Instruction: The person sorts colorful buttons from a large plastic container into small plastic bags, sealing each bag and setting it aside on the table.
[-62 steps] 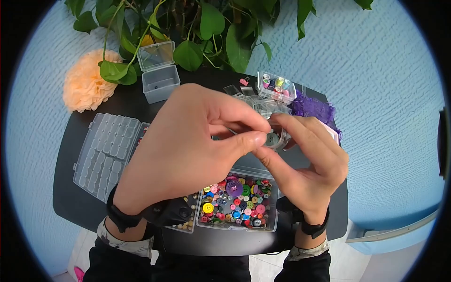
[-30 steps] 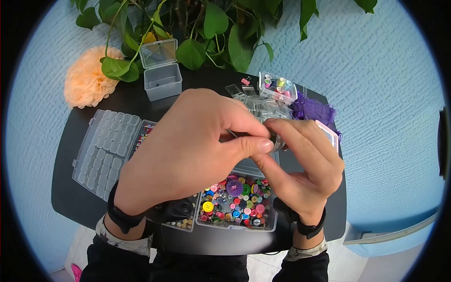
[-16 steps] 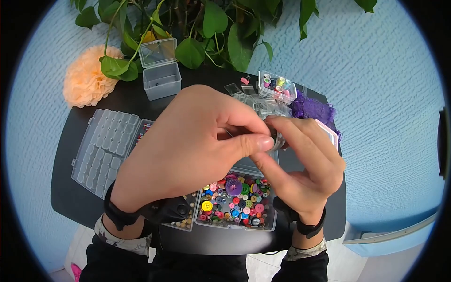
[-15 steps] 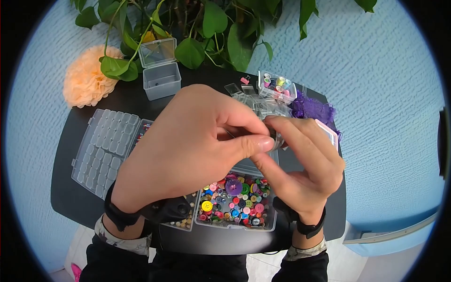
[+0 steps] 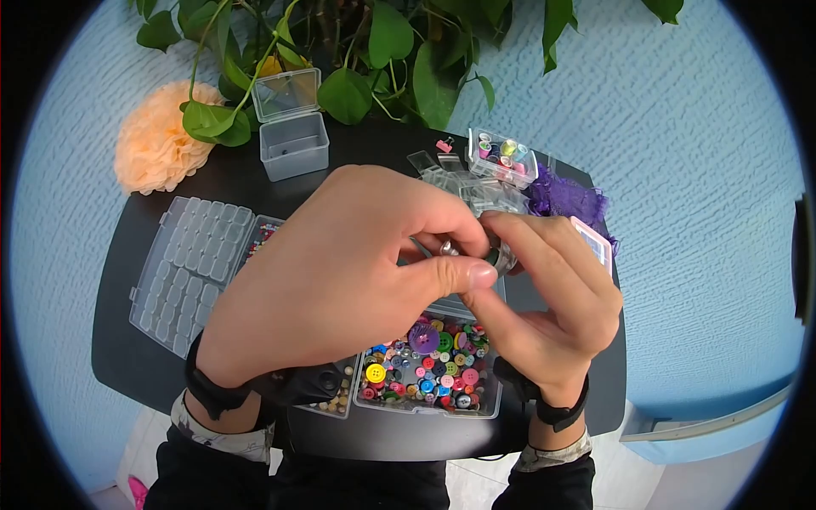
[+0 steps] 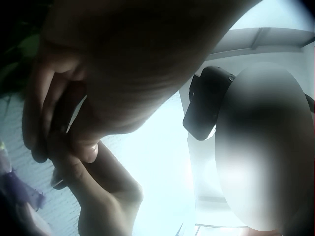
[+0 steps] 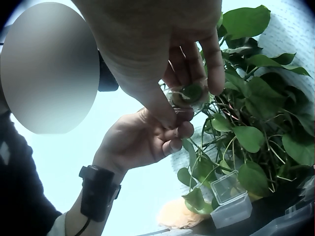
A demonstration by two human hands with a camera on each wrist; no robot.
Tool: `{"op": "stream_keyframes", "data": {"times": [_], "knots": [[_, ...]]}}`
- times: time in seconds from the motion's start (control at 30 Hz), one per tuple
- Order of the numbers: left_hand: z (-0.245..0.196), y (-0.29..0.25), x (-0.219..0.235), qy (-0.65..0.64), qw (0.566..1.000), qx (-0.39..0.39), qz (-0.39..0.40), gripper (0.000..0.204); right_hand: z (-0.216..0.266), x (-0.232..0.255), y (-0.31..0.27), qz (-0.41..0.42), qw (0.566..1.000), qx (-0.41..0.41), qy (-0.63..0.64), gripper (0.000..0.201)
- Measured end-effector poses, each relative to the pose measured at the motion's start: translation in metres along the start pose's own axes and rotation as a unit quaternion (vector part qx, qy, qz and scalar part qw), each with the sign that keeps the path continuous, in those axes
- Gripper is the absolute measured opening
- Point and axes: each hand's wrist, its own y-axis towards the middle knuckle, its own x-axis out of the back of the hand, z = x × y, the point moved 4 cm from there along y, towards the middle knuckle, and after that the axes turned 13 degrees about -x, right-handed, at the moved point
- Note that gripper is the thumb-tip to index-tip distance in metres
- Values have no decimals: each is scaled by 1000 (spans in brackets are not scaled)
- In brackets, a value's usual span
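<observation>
The right hand [image 5: 565,302] pinched a small clear container [image 7: 198,102] holding a green button [image 7: 191,91]; the left hand [image 5: 348,263] curled beside it, its grip too hidden to tell.

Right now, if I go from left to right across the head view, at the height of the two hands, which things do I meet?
Clear compartmented case → left hand → small clear thing showing some green, at the fingertips → right hand.
</observation>
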Motion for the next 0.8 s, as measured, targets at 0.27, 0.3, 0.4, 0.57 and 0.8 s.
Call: {"op": "stream_keyframes", "data": {"times": [0.27, 0.3, 0.4, 0.57, 0.8], "knots": [[1, 0, 0, -7, 1000, -16, -1, 12, 6, 3, 2, -2, 1000, -13, -10, 35], [3, 0, -1, -10, 999, -33, -18, 11, 6, 4, 2, -6, 1000, -12, -14, 35], [3, 0, -2, -20, 998, -22, -57, 9, 2, 1, 1, -11, 1000, 22, -3, 37], [5, 0, 0, -21, 995, 22, -91, 7, -1, -3, -2, -4, 1000, 23, 3, 42], [2, -3, -4, 90, 984, -73, -135, 9, -2, -5, -1, 1, 1000, 19, -10, 42]]}}
